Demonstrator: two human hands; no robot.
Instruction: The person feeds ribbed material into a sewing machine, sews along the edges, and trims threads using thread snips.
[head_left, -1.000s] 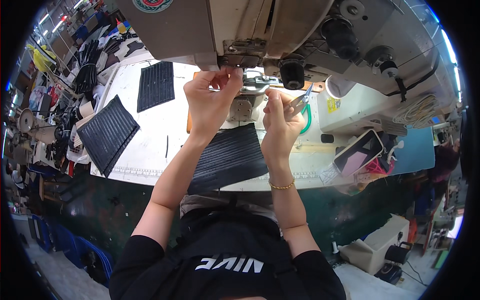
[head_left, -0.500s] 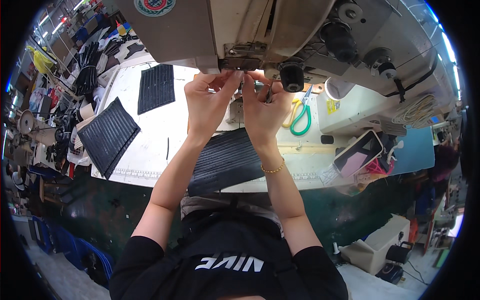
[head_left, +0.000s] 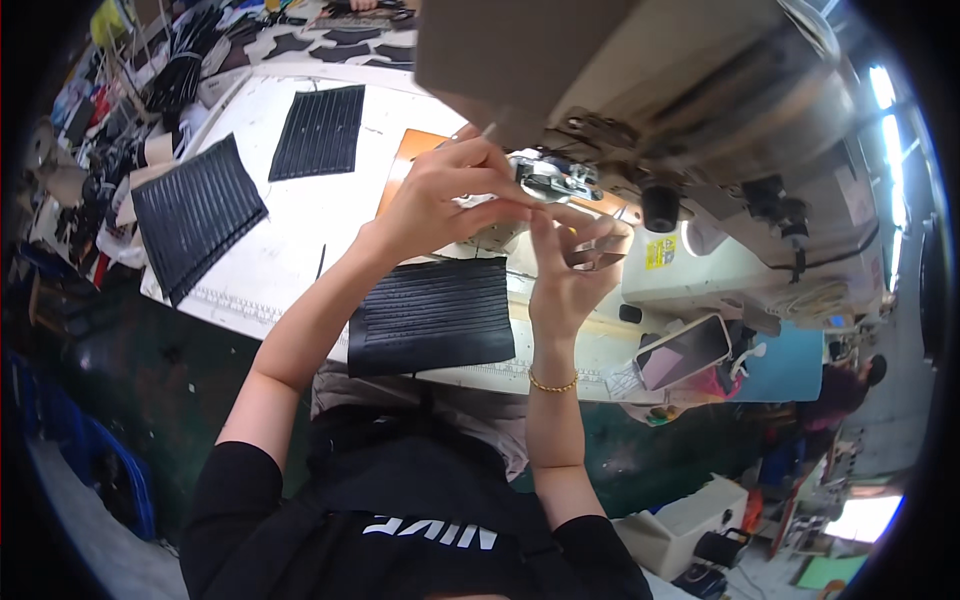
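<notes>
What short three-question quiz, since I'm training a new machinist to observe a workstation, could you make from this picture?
1. At how many separate spots on the white table do black ribbed panels lie?

2. Which wrist wears the gold bracelet? A) left B) right C) both

3. True or false: the left hand and right hand are close together near the sewing machine.

Key: 1. Three. 2. B. 3. True.
</notes>
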